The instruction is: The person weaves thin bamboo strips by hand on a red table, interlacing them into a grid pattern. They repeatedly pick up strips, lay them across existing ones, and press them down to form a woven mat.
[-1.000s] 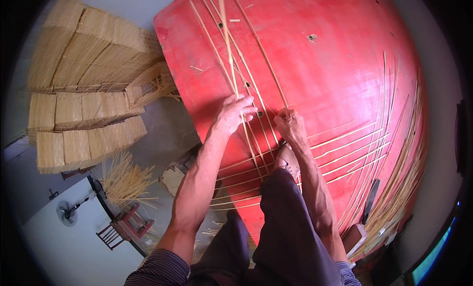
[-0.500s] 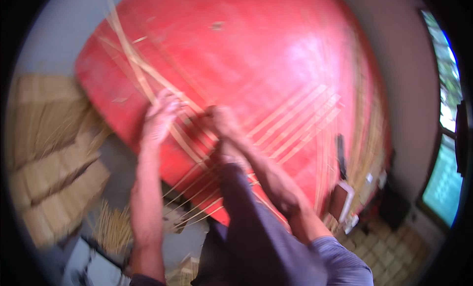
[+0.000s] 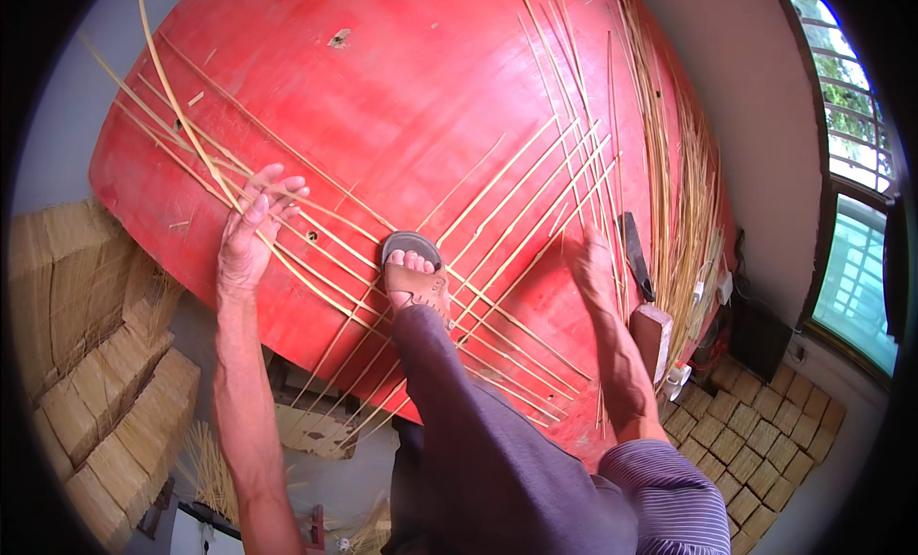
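My left hand is raised over the left side of the red board, thumb and fingers closed around long pale bamboo strips that run from the upper left toward the middle. My sandalled foot presses on a lattice of crossed bamboo strips. To the right, my right hand is beside the lattice's right-hand ends, close to loose upright strips. Its fingers are blurred and partly hidden, so any hold is unclear. A dark-bladed knife with a thick handle lies just right of that hand.
The large red board has a few holes. Long strips lie bundled along its right edge. Wood-coloured bundles are stacked at lower left, and more blocks sit at lower right. A barred window is at far right.
My right hand has left the middle, near my foot, and moved right toward the loose strips. My left hand has shifted slightly left, still with strips. The view has shifted.
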Motion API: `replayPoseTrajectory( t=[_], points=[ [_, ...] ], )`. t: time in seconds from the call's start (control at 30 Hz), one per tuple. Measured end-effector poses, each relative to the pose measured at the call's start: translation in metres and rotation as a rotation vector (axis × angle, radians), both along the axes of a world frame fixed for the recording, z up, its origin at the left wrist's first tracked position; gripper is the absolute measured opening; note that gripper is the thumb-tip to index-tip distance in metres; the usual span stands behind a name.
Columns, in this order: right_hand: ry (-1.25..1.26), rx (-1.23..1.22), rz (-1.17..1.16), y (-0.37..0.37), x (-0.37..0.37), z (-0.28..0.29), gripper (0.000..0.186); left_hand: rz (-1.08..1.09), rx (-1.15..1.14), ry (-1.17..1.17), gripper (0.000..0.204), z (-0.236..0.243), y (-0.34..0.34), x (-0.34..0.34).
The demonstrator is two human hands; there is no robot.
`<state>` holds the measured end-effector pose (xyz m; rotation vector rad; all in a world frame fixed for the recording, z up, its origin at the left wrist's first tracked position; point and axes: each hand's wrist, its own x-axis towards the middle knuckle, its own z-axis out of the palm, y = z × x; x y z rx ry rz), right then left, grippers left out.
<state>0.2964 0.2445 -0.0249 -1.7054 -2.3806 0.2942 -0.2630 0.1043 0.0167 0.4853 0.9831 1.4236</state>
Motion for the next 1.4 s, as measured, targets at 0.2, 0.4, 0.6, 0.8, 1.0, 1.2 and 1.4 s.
replayPoseTrajectory(
  t=[0.2, 0.4, 0.6, 0.8, 1.0, 1.2, 1.4],
  points=[
    [-0.291, -0.202, -0.106, -0.017, 0.074, -0.002, 0.006, 0.025, 0.006, -0.005, 0.075, -0.002, -0.001, 0.004],
    [-0.243, -0.214, 0.052, -0.003, 0.083, 0.004, 0.008, 0.075, 0.008, -0.053, 0.081, -0.004, 0.001, 0.007],
    [0.251, -0.462, -0.413, 0.028, 0.13, 0.015, 0.012, 0.161, 0.007, -0.221, 0.086, -0.005, -0.007, 0.004],
    [0.007, 0.057, -0.52, 0.104, 0.16, 0.062, 0.018, 0.171, 0.04, -0.412, 0.076, -0.013, -0.007, 0.004],
    [0.446, -0.04, -0.188, 0.142, -0.02, 0.132, 0.008, 0.146, 0.015, -0.398, 0.067, -0.016, -0.004, 0.005],
    [0.116, 0.031, 0.57, 0.081, -0.275, 0.089, 0.029, 0.095, -0.072, -0.313, 0.063, -0.014, -0.005, 0.005],
    [0.22, -0.065, 0.981, -0.004, -0.391, 0.07, 0.014, 0.153, -0.126, -0.225, 0.055, -0.001, -0.008, 0.008]
  ],
)
